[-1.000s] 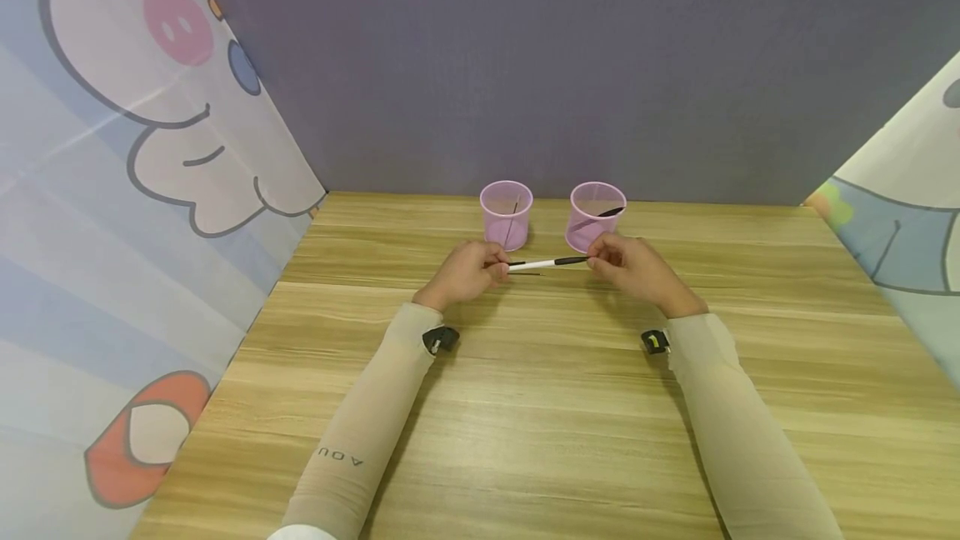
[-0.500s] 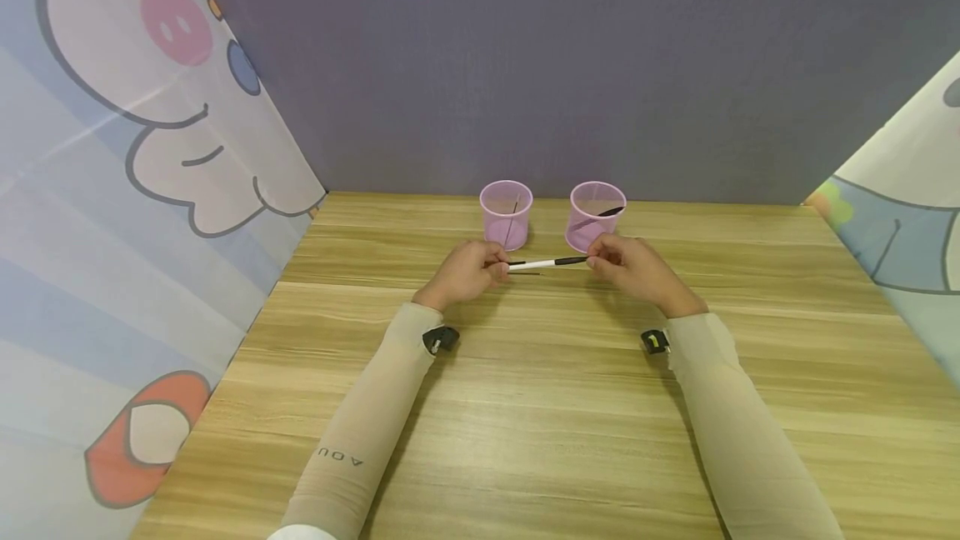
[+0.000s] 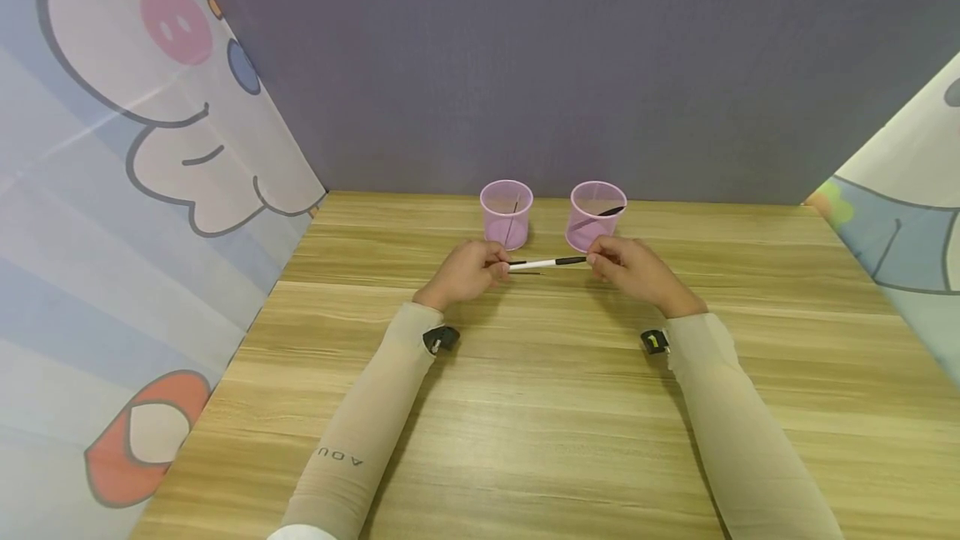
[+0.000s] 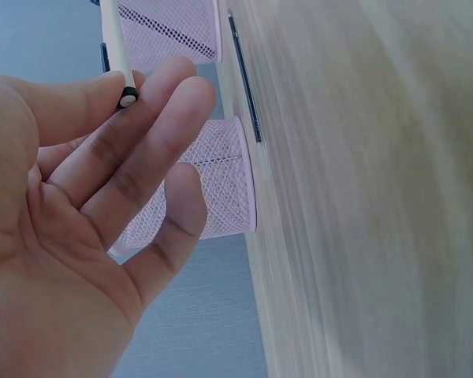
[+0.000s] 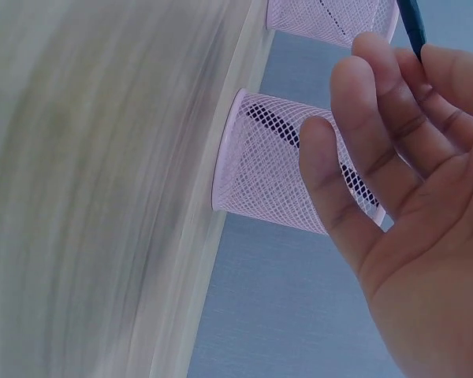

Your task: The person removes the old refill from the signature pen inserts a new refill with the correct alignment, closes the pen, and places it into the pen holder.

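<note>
A white pen with a black grip section spans the space between the two hands over the table. My left hand pinches its white end between thumb and index finger; the left wrist view shows the pen's black-ringed end poking out there. At the dark tip, my right hand pinches with thumb and forefinger, its other fingers loosely bent. A thin dark pen refill lies on the table just beneath the pen.
Two pink mesh cups stand behind the hands. The left cup holds a thin refill-like stick; the right cup holds a black pen-shaped piece leaning on its rim. A grey panel rises at the table's back edge.
Almost nothing differs. The right hand has dipped very slightly, and both hands keep their pinch on the pen.
</note>
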### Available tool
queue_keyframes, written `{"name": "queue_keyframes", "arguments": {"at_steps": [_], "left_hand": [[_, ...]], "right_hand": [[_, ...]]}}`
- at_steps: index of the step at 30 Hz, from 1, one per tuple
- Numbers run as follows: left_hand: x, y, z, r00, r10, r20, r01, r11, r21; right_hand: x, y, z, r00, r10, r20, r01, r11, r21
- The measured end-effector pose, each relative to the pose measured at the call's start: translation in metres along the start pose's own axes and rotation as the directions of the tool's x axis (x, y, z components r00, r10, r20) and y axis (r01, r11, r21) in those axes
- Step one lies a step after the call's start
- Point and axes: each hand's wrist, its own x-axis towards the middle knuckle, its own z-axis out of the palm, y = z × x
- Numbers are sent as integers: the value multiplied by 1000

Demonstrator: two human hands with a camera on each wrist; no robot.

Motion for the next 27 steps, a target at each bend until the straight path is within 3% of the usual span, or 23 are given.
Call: {"name": "queue_keyframes", "arguments": {"at_steps": [27], "left_hand": [[0, 0, 1, 1000, -7, 0, 7, 1000, -21]], "right_hand": [[1, 1, 1, 1000, 7, 15, -7, 1000, 2]]}}
